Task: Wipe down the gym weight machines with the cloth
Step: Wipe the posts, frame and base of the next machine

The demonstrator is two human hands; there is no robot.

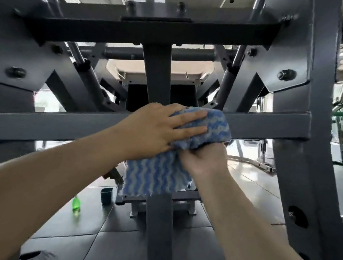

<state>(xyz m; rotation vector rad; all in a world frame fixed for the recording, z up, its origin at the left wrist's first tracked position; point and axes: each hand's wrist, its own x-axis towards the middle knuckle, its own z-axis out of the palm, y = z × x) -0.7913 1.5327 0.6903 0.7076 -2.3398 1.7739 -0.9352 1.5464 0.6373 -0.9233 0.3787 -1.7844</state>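
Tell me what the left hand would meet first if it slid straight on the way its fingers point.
More cloth, then bare crossbar, and probably the upright post at its end; the left hand lies flat.

— That frame (261,126) is painted steel, dark grey, a dull satin sheen.
— And the cloth (155,176)?
— Nubby, woven in blue and white waves, frayed along the bottom edge.
— The floor (86,226)?
— Matt dark tiles, rubbery-looking. The little green bottle (76,202) is glossy translucent plastic.
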